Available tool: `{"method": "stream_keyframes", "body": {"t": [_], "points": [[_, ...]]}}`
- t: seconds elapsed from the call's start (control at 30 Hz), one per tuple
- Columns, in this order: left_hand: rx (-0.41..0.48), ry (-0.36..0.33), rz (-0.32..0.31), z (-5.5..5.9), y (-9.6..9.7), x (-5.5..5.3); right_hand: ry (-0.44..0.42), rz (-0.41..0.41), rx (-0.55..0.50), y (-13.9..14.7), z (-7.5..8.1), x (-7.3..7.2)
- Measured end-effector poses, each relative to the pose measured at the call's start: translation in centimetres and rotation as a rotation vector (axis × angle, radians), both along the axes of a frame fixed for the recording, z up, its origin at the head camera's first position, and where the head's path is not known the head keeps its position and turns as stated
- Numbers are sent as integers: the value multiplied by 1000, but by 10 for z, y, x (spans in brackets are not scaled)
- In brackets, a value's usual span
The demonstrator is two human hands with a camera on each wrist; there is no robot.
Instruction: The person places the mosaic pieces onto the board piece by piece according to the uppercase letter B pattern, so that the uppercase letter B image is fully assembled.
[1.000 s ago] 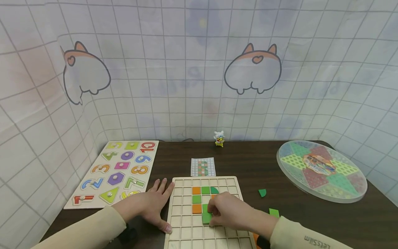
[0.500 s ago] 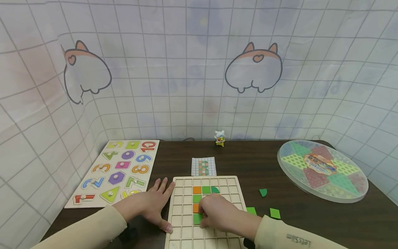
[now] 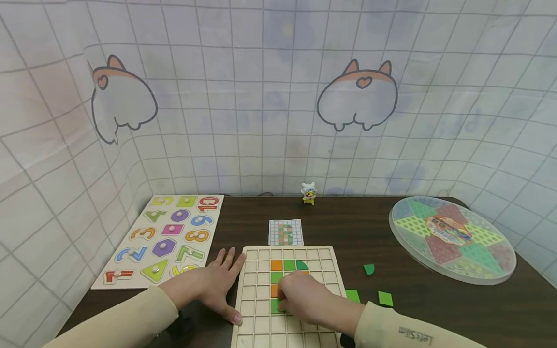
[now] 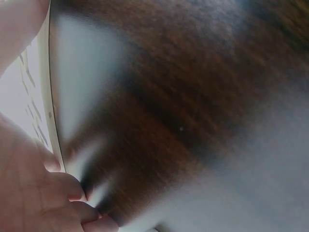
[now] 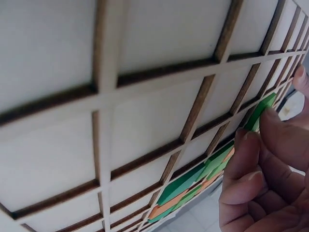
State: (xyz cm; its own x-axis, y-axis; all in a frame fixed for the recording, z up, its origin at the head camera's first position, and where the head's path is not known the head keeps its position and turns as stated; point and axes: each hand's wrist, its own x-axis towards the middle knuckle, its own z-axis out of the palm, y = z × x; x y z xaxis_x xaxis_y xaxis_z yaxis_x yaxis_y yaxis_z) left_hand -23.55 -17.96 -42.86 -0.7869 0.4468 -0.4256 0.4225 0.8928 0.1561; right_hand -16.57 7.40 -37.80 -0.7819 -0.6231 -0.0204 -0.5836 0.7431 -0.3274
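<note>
In the head view, a wooden grid board (image 3: 256,333) lies on the dark table. My right hand (image 3: 308,297) is over its middle and pinches a green square tile (image 3: 275,306) between thumb and fingers. The right wrist view shows this green tile (image 5: 260,111) tilted at a grid cell. Above it in the same column are an orange tile (image 3: 274,290), a green tile (image 3: 276,277) and another orange tile (image 3: 276,265). My left hand (image 3: 217,286) rests with spread fingers along the board's left edge. My right hand hides part of the grid.
A pattern card (image 3: 285,232) lies behind the board. To the right are a loose green tile (image 3: 385,298), a green quarter-round piece (image 3: 369,269) and a round game board (image 3: 452,240). A number puzzle (image 3: 161,237) lies left, and a small figurine (image 3: 308,193) stands at the back.
My right hand has shifted left by about one column with the green tile, then stayed nearly still over the last half second. My left hand has kept its place on the board's edge.
</note>
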Motion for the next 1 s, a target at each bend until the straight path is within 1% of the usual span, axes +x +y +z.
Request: {"method": "stream_keyframes", "body": {"t": [0.13,0.3,0.47,0.67,0.77,0.87,1.0], "points": [[3,1,-1,1,0,1,27,-13,13,-1,-1,0],[6,0,-2,1,0,0,45,-16,-4,-1,-2,1],[0,-3,2,2,1,1,42,-20,-10,-2,-4,1],[-7,-6,3,1,1,-1,36,-12,-17,-2,-4,1],[-4,-9,5,1,0,-1,21,7,-42,1,-3,1],[-3,-9,5,2,1,0,-27,16,-91,8,1,0],[-1,-5,3,3,1,1,-89,-10,-157,26,10,-4]]}}
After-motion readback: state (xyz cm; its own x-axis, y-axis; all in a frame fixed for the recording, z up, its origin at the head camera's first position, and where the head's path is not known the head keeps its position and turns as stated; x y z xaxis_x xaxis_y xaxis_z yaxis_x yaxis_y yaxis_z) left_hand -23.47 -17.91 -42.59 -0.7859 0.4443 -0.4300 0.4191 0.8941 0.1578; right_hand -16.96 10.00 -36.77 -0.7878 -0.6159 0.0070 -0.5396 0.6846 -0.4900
